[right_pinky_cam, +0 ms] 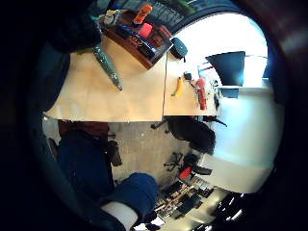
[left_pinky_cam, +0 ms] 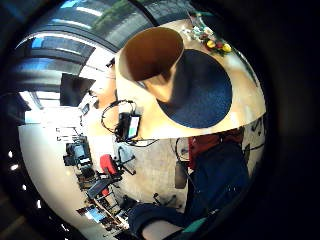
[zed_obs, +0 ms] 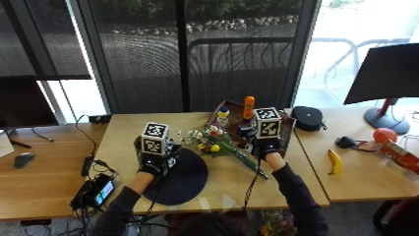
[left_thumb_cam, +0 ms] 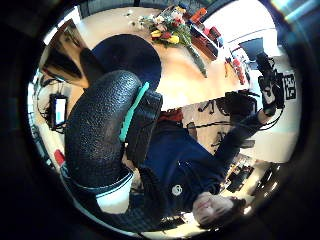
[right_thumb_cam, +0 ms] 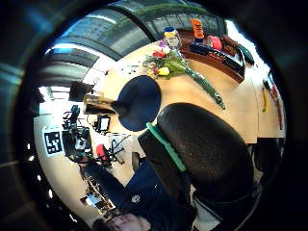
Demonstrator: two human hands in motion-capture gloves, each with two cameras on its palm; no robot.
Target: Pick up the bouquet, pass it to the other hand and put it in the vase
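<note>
- While the bouquet lies untouched on the table, blooms at ten o'clock and stems at four o'clock, nothing is gripped.
- Just beside the stems, the right hand is held above them, seemingly ready for pickup; its fingers cannot be judged.
- At nine o'clock, the brown vase is seen empty on the dark mat.
- Beside the vase the left hand is held; its finger state cannot be told.

Outside view sits high behind the person, looking down toward 12 o'clock over the counter. Palm cams look out from raised hands; both thumb-side ones share the bouquet and mat.
</note>
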